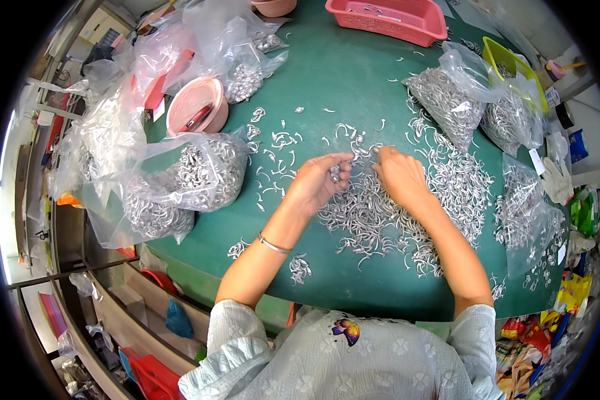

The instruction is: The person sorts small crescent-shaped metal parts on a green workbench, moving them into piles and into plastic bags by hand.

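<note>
My left hand [321,181] is curled, palm turned up, with some small silver metal pieces [335,174] gathered in its fingers. Just to its right, my right hand [400,175] is bent down over the far edge of a spread pile of curved silver metal pieces [367,220]. Its fingertips are drawn together at the pieces; whether one is between them is hidden. The pile covers the middle of the green table [327,73] and runs to the right past my right forearm. Loose curved pieces [277,170] lie scattered left of my left hand.
Clear plastic bags of silver pieces stand left [210,170] and right [447,100]. A pink bowl [203,93] holding a red-handled tool is at the left. A pink basket [387,23] sits at the far edge, and a yellow-green basket [513,63] at the far right.
</note>
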{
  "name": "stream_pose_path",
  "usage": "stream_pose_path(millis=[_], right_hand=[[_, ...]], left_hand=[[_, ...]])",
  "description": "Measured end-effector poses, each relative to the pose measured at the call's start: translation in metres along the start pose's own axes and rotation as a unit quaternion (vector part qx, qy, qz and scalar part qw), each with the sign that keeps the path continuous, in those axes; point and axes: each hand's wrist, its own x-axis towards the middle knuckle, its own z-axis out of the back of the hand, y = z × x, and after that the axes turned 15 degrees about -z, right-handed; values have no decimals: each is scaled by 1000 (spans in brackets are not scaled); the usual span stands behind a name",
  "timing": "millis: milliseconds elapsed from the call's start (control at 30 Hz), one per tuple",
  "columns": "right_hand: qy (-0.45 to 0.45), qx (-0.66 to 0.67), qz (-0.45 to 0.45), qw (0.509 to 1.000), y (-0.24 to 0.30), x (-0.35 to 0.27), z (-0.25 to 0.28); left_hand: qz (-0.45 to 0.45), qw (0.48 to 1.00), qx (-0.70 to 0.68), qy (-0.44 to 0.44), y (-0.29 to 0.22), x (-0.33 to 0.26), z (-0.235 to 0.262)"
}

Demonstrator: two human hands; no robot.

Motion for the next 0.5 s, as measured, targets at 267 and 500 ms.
stream_pose_path(millis=[267,500], right_hand=[[-32,198,261,944,43,-7,13],[-112,228,196,947,80,110,-28]], left_hand=[[68,985,-125,-102,-4,-7,-17],[54,964,-232,-115,-13,-16,27]])
